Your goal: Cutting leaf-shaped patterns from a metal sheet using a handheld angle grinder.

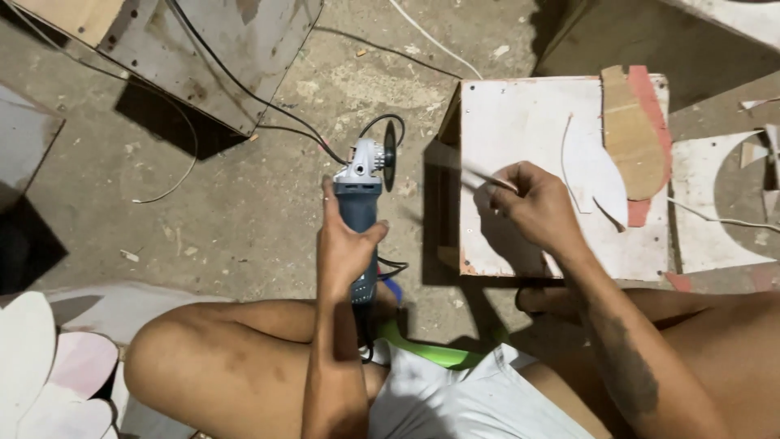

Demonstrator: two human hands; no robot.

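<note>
Two hands busy: left hand grips angle grinder; right hand, at three o'clock, pinches thin white strip over surface; next calls for steady alignment.

Left hand clenched; right hand pinching, fingers together.

Grinder rear body hidden under left hand. Thin strip in right hand blurred, material unclear. White petal-shaped boards near left cut by frame edge. Grey cabinet far left cut by top edge.
</note>
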